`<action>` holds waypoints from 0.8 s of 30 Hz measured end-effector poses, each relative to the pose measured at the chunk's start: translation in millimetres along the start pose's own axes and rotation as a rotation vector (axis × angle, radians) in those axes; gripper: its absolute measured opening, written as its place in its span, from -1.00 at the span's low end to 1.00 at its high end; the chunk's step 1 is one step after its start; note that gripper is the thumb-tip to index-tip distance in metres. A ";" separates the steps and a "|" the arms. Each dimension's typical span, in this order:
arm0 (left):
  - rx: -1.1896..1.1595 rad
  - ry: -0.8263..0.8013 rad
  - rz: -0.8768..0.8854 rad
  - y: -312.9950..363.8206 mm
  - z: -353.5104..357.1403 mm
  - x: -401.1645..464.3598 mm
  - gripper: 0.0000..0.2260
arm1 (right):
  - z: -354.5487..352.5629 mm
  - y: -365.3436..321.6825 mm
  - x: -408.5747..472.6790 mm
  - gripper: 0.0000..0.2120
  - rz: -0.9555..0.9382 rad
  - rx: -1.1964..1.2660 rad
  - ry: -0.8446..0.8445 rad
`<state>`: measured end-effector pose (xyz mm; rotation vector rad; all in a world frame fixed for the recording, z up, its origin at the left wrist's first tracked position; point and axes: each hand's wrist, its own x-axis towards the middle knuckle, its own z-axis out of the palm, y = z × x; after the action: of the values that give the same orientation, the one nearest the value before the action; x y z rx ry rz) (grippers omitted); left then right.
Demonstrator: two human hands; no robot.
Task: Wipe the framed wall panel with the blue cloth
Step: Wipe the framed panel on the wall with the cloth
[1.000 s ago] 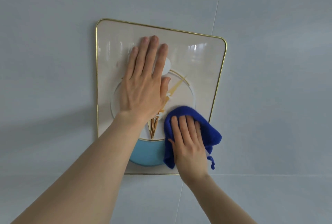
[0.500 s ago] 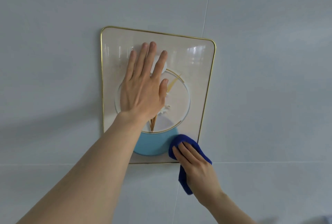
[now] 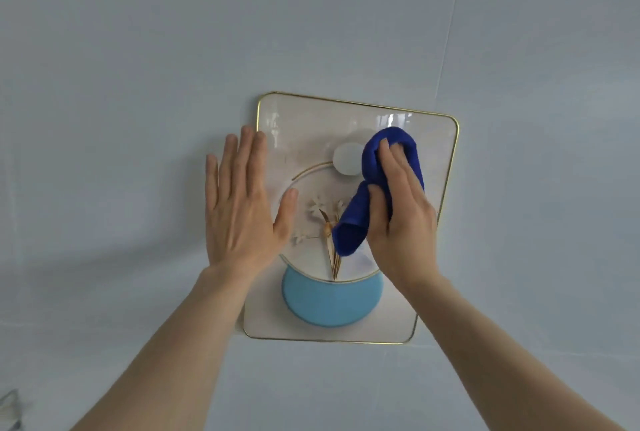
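The framed wall panel (image 3: 304,126) hangs on the pale wall: glossy cream, thin gold rim, a gold ring with dried flowers, a light blue half disc at the bottom. My right hand (image 3: 401,219) presses the bunched blue cloth (image 3: 377,188) against the panel's upper right part, beside a white disc. My left hand (image 3: 242,198) lies flat with fingers spread over the panel's left edge, partly on the wall.
Pale grey wall tiles (image 3: 138,50) surround the panel, with a grout line (image 3: 446,29) running up on the right. A small clear object (image 3: 10,406) shows at the bottom left corner.
My right hand carried the cloth from the panel's lower right edge up to its upper right. My left hand slid from the panel's middle to its left edge.
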<state>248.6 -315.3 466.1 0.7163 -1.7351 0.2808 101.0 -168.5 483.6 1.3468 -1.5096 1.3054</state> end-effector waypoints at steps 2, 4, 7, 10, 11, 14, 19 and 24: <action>0.025 -0.022 0.014 -11.8 6.5 -1.7 -0.27 | 14.3 -9.8 25.3 -0.49 -0.057 -0.010 0.009; 0.045 -0.057 0.031 -21.4 14.7 -5.8 -0.26 | 28.7 -15.0 46.3 -0.48 -0.138 -0.061 -0.009; 0.070 -0.094 0.044 -34.0 27.8 -16.3 -0.25 | 51.0 -14.7 61.0 -0.46 -0.286 -0.225 -0.094; 0.076 -0.102 0.040 -43.6 37.3 -22.9 -0.25 | 73.8 -12.5 57.5 -0.47 -0.349 -0.385 -0.115; 0.077 -0.102 0.044 -45.7 39.7 -23.7 -0.26 | 80.5 -12.2 55.1 -0.48 -0.350 -0.409 -0.093; 0.066 -0.096 0.065 -48.9 44.5 -23.3 -0.27 | 94.8 -11.1 49.7 -0.51 -0.363 -0.442 -0.049; 0.030 -0.072 0.075 -51.3 49.8 -25.0 -0.31 | 101.4 -5.7 44.6 -0.54 -0.421 -0.447 -0.036; 0.035 -0.074 0.045 -47.1 49.0 -24.2 -0.39 | 104.5 0.9 16.2 -0.55 -0.510 -0.496 -0.107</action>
<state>241.1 -370.8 420.6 0.7213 -1.8223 0.3195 108.3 -273.6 474.7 1.3543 -1.3191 0.5062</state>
